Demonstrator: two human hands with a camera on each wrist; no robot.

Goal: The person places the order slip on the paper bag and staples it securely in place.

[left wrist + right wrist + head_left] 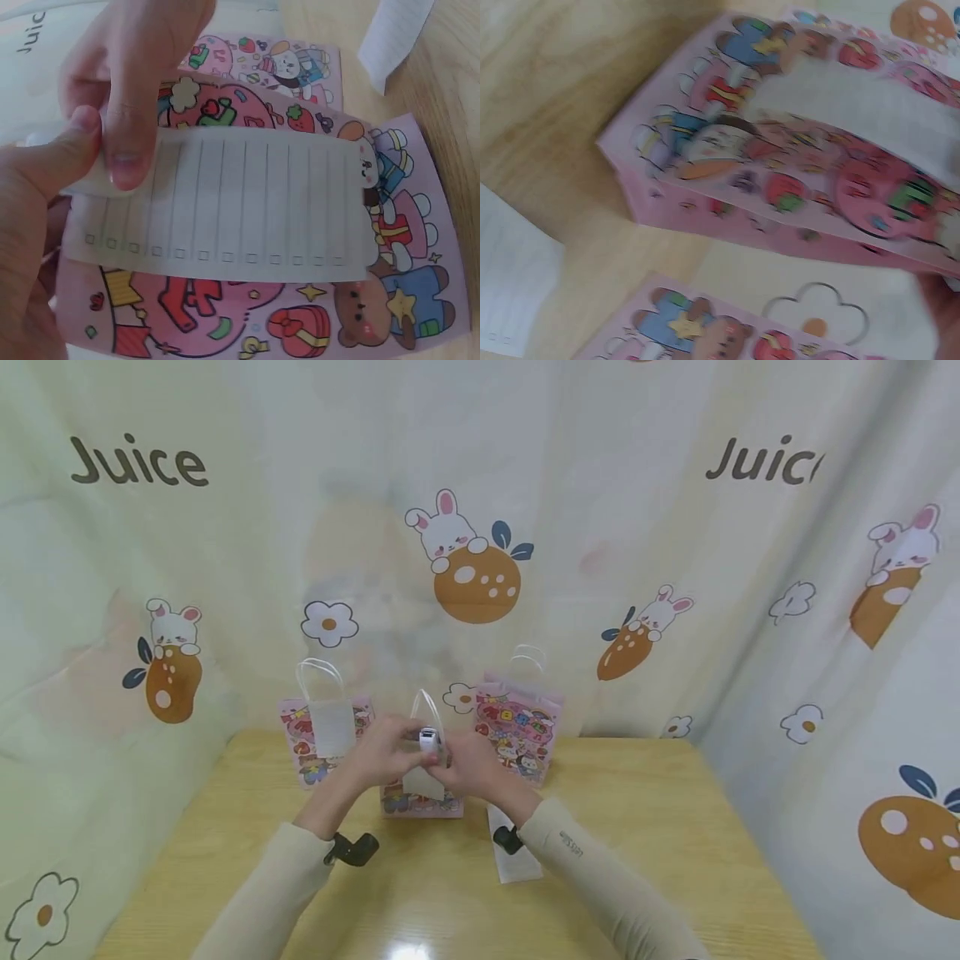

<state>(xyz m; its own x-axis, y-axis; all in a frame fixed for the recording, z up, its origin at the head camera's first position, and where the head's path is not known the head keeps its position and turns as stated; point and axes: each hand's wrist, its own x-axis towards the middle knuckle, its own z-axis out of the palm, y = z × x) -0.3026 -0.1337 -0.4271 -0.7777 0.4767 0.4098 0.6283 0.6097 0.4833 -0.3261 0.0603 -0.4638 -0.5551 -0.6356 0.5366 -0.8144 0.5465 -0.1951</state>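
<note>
A pink cartoon-printed paper gift bag (397, 802) with white handles stands in the middle of the table. A white lined checklist slip (225, 202) lies against its front. My left hand (386, 752) grips a small white stapler-like device (428, 739) at the bag's top, thumb on its upper side. Next to it, my right hand (472, 764) pinches the slip and the bag's top edge, its thumb touching the slip beside the device. In the right wrist view the same bag (727, 202) appears tilted and blurred; the hands there are almost out of frame.
A similar gift bag (296, 727) with a white slip (332, 729) on it stands at the left; another bag (525, 718) stands at the right rear. A loose white slip (517, 866) lies on the wooden table (637, 860). A printed curtain (600, 485) hangs behind.
</note>
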